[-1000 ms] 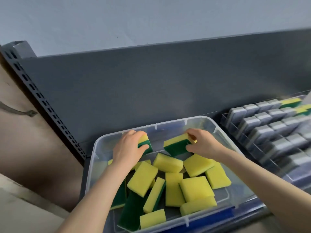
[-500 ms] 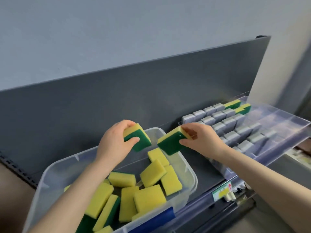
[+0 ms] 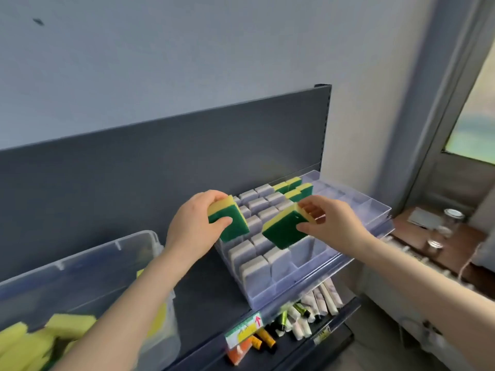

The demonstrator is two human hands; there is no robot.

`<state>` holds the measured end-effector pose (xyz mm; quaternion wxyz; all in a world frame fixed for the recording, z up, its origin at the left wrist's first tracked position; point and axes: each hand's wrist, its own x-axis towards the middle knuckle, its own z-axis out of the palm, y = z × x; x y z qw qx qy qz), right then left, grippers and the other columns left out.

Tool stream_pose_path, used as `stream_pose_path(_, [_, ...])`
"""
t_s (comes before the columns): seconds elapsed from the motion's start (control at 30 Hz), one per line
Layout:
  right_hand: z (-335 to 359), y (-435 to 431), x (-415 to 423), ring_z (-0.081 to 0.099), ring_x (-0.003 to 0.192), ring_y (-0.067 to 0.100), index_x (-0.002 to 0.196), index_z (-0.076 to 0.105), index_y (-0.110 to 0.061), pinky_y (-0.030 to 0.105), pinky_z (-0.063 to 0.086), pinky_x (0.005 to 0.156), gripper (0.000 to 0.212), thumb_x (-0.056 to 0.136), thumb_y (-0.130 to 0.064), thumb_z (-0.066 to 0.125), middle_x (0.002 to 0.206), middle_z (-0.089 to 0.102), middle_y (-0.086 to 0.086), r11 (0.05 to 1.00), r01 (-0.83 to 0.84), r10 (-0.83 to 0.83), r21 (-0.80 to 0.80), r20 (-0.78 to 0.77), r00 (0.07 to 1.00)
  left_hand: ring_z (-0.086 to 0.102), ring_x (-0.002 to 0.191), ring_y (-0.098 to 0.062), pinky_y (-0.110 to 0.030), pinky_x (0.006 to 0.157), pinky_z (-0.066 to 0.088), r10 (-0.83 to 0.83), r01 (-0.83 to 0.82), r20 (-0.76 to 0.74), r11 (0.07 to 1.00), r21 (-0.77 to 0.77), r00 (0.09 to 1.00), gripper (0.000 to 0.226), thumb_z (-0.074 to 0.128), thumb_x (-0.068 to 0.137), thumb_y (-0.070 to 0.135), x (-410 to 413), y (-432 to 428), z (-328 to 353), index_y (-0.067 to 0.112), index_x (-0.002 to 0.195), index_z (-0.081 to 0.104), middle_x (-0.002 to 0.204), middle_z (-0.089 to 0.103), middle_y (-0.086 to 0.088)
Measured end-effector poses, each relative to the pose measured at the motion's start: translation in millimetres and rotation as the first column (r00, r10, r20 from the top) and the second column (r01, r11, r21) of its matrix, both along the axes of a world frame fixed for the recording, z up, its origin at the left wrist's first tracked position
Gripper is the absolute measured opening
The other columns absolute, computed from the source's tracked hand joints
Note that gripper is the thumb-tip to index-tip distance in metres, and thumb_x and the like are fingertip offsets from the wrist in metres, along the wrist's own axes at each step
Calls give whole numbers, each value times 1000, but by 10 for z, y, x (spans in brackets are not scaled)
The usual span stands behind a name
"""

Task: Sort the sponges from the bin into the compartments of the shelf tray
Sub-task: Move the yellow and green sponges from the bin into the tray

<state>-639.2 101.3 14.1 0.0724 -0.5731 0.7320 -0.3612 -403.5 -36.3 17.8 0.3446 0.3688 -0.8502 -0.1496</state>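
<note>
My left hand (image 3: 192, 226) grips a yellow-and-green sponge (image 3: 230, 223), held over the left edge of the clear shelf tray (image 3: 308, 285). My right hand (image 3: 329, 223) pinches a second yellow-and-green sponge (image 3: 284, 228) above the tray's middle compartments, green side facing me. Grey sponges (image 3: 257, 261) stand in many of the tray's compartments, and several yellow-and-green ones (image 3: 294, 190) stand at the far end. The clear bin (image 3: 80, 263) with several yellow sponges (image 3: 26, 341) sits at the lower left.
A dark grey shelf back panel (image 3: 134, 178) rises behind bin and tray. Below the tray, a lower shelf holds tubes and small packages (image 3: 294, 319). At the right stands a brown table (image 3: 442, 245) with glass jars, next to a door.
Both hands have lifted their sponges out of the bin and carried them rightward over the shelf tray. The view has swung right, so the bin now sits at the lower left.
</note>
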Motion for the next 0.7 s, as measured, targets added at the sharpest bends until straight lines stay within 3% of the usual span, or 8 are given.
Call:
stream_pose_path(0.27, [-158,255,-882,59,85,12,111,62,-18,9,42,67,38,76,-13,74,95,62,-8,995,85,-83,-44,52,995,54,94,-8,-28,75,46,-13,14,-32,999,48,999,34,73,77,26,-865,232,-148,38,106,57,103,58,20])
stream_pose_path(0.6, [-307,-57,-1619,62,84,13,107,63,-19,25,53,76,36,74,-12,75,93,66,-5,990,129,-123,-49,114,986,56,92,-8,-30,76,49,-44,47,-50,997,53,998,33,72,77,24,-1784,-174,-181,36,104,59,101,61,18])
stream_pose_path(0.7, [-247,-249,-1813,61,83,11,107,63,-20,23,52,73,36,74,-13,76,92,65,-7,992,122,-117,-37,115,987,56,91,-8,-30,77,49,-42,45,-52,998,54,998,34,72,77,23,-1980,-341,-176,35,106,59,102,60,18])
